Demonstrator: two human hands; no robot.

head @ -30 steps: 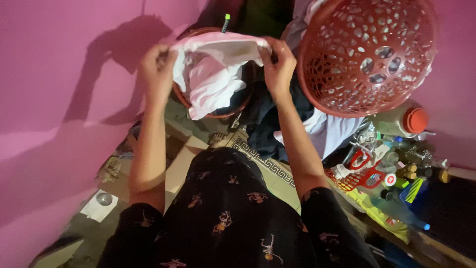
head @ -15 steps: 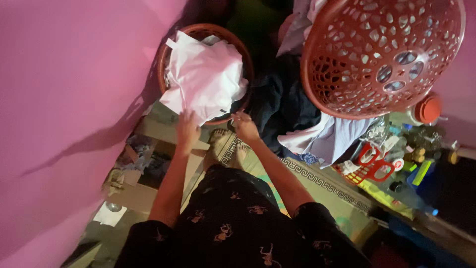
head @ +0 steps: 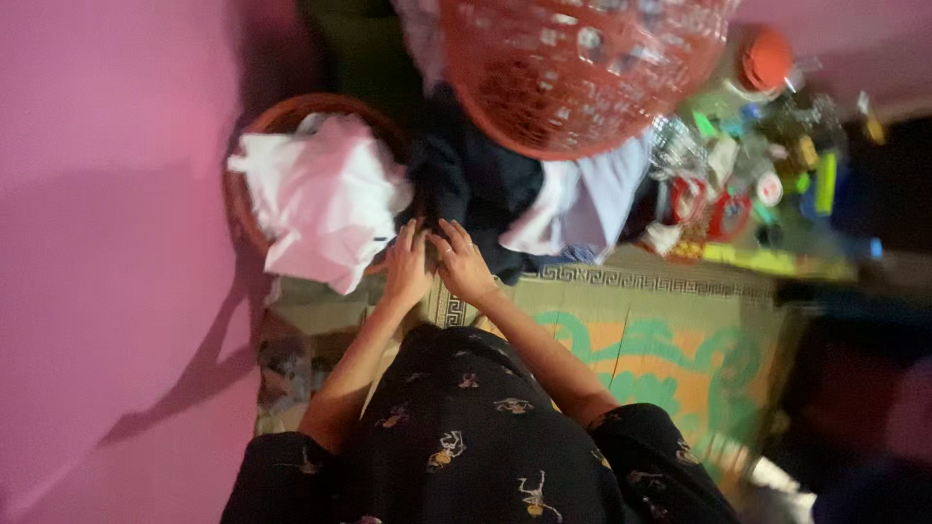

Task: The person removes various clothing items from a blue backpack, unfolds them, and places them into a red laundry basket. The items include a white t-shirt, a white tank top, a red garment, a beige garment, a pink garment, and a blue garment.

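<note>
Head view: a person's left hand [head: 408,267] and right hand [head: 464,262] reach side by side, fingers spread loosely, onto the dark garment [head: 476,194] heaped just right of the round brown basket [head: 254,131]; neither grips. White cloth [head: 320,199] fills that basket, just left of both hands.

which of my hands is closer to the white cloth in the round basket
Left. Your left hand is right beside the lower right edge of the white cloth, about touching it. Your right hand sits farther right, on the dark clothes.
</note>
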